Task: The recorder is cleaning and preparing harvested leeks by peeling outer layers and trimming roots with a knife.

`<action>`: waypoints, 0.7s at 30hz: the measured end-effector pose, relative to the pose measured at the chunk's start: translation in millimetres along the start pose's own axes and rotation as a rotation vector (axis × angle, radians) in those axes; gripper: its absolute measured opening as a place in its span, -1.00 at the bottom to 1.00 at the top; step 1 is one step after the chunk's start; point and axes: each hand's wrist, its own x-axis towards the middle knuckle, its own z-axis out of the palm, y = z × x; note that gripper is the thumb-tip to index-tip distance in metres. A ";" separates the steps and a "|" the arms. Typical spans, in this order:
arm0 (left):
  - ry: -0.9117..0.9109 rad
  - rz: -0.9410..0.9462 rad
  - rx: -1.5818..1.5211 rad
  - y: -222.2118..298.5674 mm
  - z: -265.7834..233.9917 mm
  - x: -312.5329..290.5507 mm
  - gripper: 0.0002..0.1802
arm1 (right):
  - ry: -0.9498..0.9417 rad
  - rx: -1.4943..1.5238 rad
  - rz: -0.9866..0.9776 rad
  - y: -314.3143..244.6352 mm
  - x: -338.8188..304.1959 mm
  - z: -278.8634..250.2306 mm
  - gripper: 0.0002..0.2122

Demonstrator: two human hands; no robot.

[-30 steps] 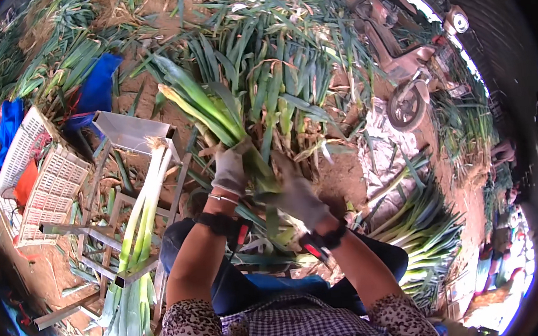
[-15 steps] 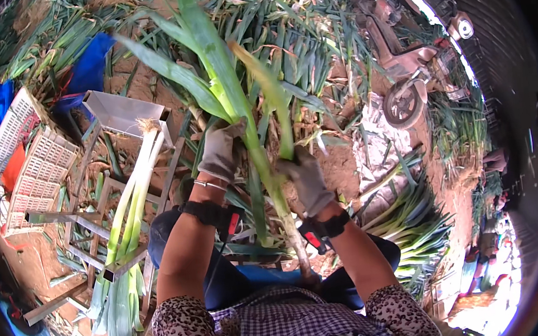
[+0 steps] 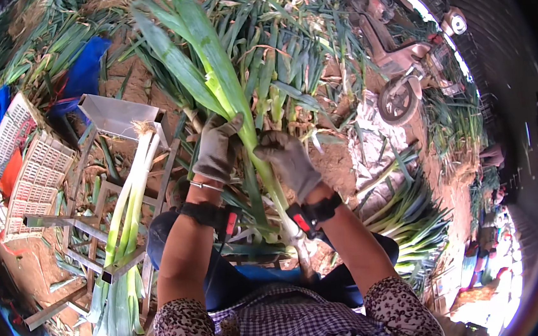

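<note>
A large leek (image 3: 249, 128) with broad green leaves stands almost upright in front of me, its pale root end pointing down toward my lap. My left hand (image 3: 217, 148), in a grey glove, is closed round the leek just below where the leaves fan out. On the other side my right hand (image 3: 284, 157), gloved too, has its fingers curled in against the stalk at nearly the same height. What lies between those fingertips is hard to make out. Several cleaned leeks (image 3: 131, 212) with white root ends lie on a metal frame (image 3: 108, 271) to my left.
A metal trough (image 3: 120, 114) tops the frame. Beyond it stand a white plastic crate (image 3: 37, 182) and a blue sheet (image 3: 87, 68). Piled leeks (image 3: 277, 45) cover the far ground. More leeks (image 3: 408, 226) lie at my right, below a parked scooter (image 3: 394, 61).
My right hand has moved up and left to the stalk. The yellowish leaf it held is gone from it. My left hand keeps its hold on the leek.
</note>
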 end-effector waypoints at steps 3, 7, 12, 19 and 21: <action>0.059 -0.001 0.066 16.2 -7.5 -1.5 -0.64 | -0.033 0.032 -0.110 12.6 -20.8 4.0 -0.85; 0.100 -0.017 0.113 18.2 -15.5 -1.9 -0.65 | -0.008 0.712 -0.015 -0.5 -31.5 1.1 -0.82; 0.051 -0.035 0.102 4.2 11.7 -4.8 -0.66 | 0.191 -0.417 -0.491 21.5 3.5 2.1 -0.63; 0.147 0.005 0.210 12.8 -9.8 -0.2 -0.66 | 0.020 -0.055 -0.204 -3.2 -52.9 2.5 -0.80; 0.166 0.016 0.218 10.2 -9.5 0.8 -0.64 | 0.035 -0.066 -0.194 0.3 -51.6 -5.6 -0.84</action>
